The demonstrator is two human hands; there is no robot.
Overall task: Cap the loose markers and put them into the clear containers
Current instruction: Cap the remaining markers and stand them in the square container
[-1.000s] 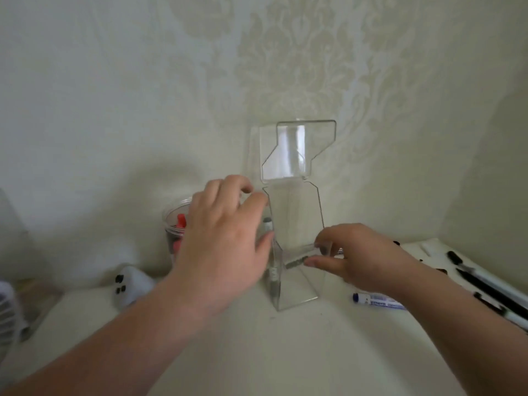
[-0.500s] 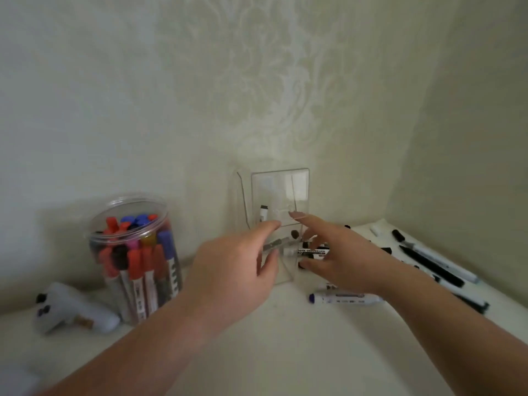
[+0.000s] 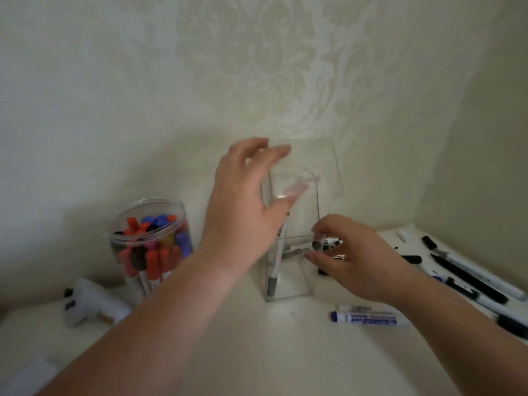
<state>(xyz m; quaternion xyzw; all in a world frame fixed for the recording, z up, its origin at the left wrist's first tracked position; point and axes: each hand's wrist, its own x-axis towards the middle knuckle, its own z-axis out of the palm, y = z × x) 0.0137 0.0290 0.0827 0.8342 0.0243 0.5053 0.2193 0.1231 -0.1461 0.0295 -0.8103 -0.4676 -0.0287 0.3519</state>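
A blue marker [image 3: 368,318] lies in front of the clear box [image 3: 297,281]. The right hand [image 3: 363,264] pinches a marker [image 3: 317,244] at the box's right wall. The left hand [image 3: 243,215] spreads loosely over its top, grasping nothing. To the left, a jar [image 3: 151,207] holds capped markers [image 3: 151,258].

No text is readable. Printing on the blue-capped marker [image 3: 368,320], just below the right hand [image 3: 363,267] pinching a grey marker [image 3: 317,244], is blurred.

Likely a home room corner: pale damask wallpaper [image 3: 285,67], a white tabletop [image 3: 257,352], a jar [image 3: 148,247] of coloured markers.
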